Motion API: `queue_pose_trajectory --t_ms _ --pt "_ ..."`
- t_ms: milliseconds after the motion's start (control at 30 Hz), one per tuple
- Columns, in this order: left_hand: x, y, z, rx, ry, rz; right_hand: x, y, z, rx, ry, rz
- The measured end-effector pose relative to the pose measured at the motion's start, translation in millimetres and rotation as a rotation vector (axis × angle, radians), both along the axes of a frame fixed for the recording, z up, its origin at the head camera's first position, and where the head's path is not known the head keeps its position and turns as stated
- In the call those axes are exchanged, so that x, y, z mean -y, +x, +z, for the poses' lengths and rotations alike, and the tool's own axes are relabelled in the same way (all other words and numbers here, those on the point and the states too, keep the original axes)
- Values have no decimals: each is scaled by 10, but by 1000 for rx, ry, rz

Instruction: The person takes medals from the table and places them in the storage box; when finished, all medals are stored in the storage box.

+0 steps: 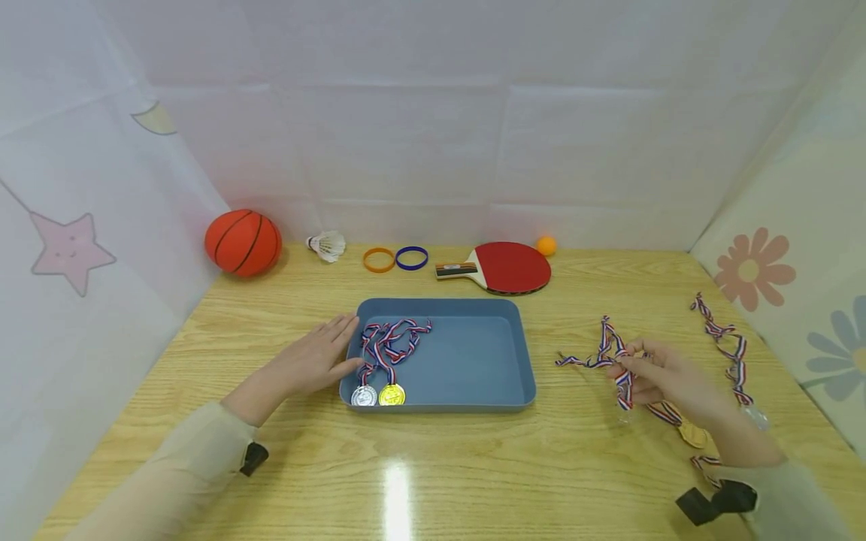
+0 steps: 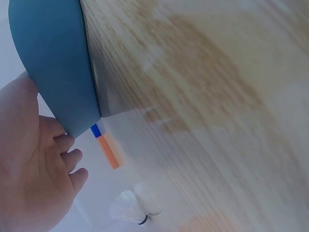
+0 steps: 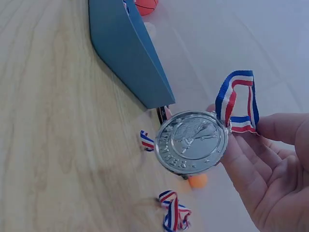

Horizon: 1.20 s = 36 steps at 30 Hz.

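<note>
My left hand [image 1: 314, 357] rests with straight fingers at the left rim of a blue-grey tray [image 1: 467, 303]; the left wrist view shows its fingers along the tray's outer wall [image 2: 58, 63]. Inside the tray's left end lie a silver medal [image 1: 364, 396] and a gold medal [image 1: 392, 394], their striped ribbons bunched behind them. To the right of the tray, my right hand [image 1: 666, 376] pinches the red, white and blue ribbon [image 3: 241, 99] of another silver medal [image 3: 192, 142]. That medal hangs below the fingers with its embossed face toward the right wrist camera.
Right of my right hand lie a gold medal [image 1: 693, 434] and a silver medal [image 1: 756, 417] with ribbons. Along the back stand a basketball [image 1: 243, 243], a shuttlecock [image 1: 328, 246], orange [image 1: 379, 261] and blue [image 1: 412, 258] wristbands, a red paddle [image 1: 512, 267] and an orange ball [image 1: 546, 246].
</note>
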State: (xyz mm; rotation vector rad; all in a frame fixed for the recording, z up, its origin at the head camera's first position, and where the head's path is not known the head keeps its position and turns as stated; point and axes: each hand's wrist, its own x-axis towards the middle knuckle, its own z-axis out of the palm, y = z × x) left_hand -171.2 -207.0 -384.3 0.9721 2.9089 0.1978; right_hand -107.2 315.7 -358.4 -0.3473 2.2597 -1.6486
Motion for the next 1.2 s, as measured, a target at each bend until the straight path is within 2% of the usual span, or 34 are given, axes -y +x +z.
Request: queue_pose_trajectory --t_ms 400,667,867,1033,1200 --pt "5 6 4 2 -3 4 273 -245 413 -85 -21 -20" --pt "15 -8 -21 -2 -3 1 616 -371 650 -81 23 -15" --pt "19 -7 -31 -8 -2 -4 928 -426 703 -77 -25 54" --pt "12 2 -24 -19 -3 -2 1206 -463 684 -31 -78 109" --pt "5 15 0 -28 0 -5 1474 -505 621 -22 -78 144"
